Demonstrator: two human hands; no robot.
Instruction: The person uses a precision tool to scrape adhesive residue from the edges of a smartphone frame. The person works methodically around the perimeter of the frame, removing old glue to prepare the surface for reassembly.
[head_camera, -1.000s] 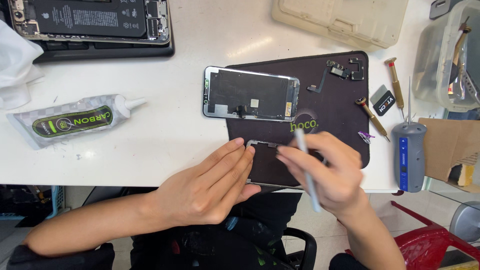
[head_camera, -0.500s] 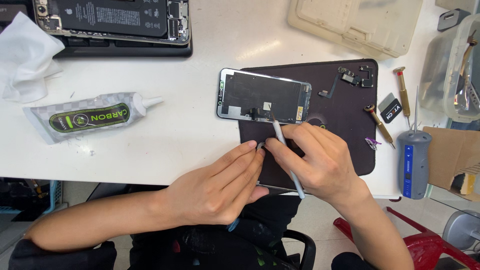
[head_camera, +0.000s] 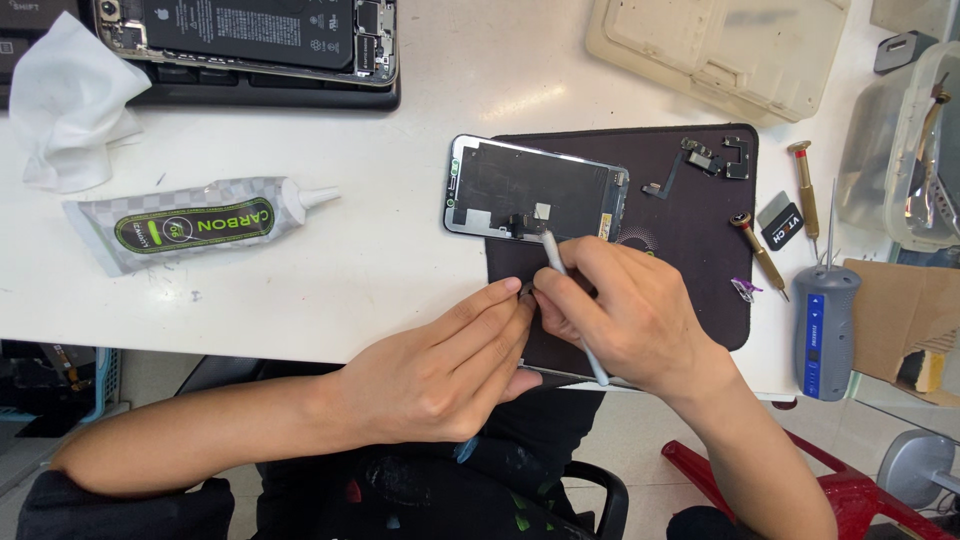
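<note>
My left hand (head_camera: 440, 365) lies flat on the near edge of a dark work mat (head_camera: 690, 215), its fingertips pressing a small dark part hidden between both hands. My right hand (head_camera: 630, 315) meets it from the right and holds a thin grey tool (head_camera: 568, 300) like a pen, tip pointing up towards a phone screen panel (head_camera: 535, 190). The panel lies face down, half on the mat and half on the white table (head_camera: 380, 260).
A grey glue tube (head_camera: 200, 225), crumpled tissue (head_camera: 70, 100) and an opened phone body (head_camera: 250, 35) sit to the left. Small flex parts (head_camera: 715, 158), two screwdrivers (head_camera: 760, 250), a blue electric screwdriver (head_camera: 825, 325) and plastic boxes (head_camera: 720, 50) lie to the right.
The view has shifted, so everything sits further right and lower in frame. Both hands stay together at the mat's near edge; the tool's tip now points closer to the screen panel.
</note>
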